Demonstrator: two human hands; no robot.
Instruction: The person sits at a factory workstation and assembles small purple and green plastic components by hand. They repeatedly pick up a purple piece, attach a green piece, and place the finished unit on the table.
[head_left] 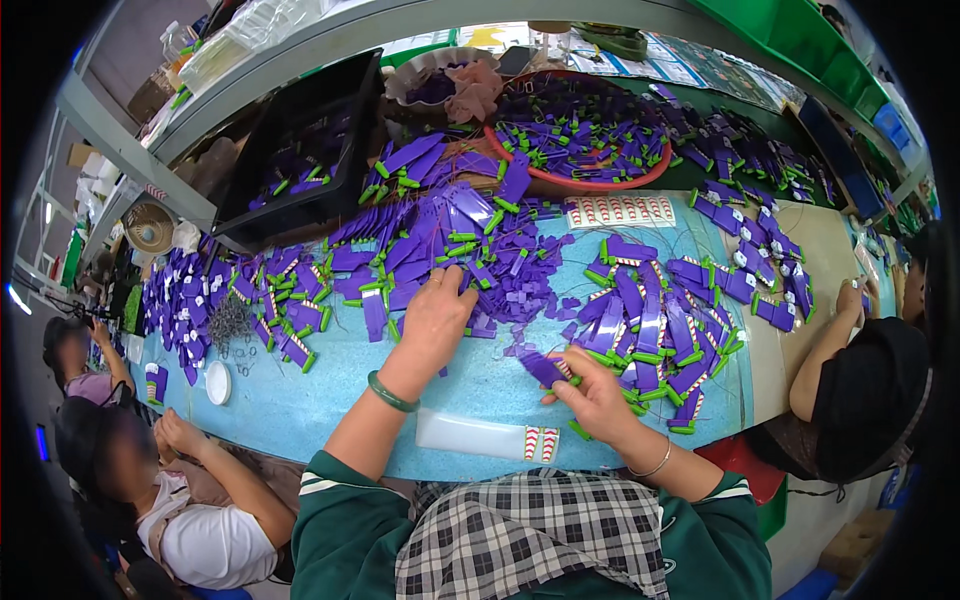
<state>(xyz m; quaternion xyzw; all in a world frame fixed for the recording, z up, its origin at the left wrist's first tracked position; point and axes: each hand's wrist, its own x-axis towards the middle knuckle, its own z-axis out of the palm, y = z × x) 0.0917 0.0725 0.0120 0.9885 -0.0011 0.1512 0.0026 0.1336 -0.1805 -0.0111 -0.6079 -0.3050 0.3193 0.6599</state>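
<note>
My right hand (597,400) pinches a purple plastic piece with a green end (545,368); a striped sticker shows on it near my fingers. My left hand (437,312) is at the edge of a pile of small purple plastic parts (520,275), its fingers bent together over them; whatever they hold is hidden. A nearly used strip of striped stickers (470,434) lies on the blue tabletop in front of me, between my forearms. To the right of my right hand is a heap of purple-and-green pieces (650,320), many with striped stickers and thin wires.
Across the back are a black bin (232,222), a red-rimmed basket (640,184) of purple-and-green pieces and another sticker sheet (620,210). A small white dish (218,383) and metal rings (232,325) lie left. Co-workers sit left and right. A metal shelf beam (300,95) crosses overhead.
</note>
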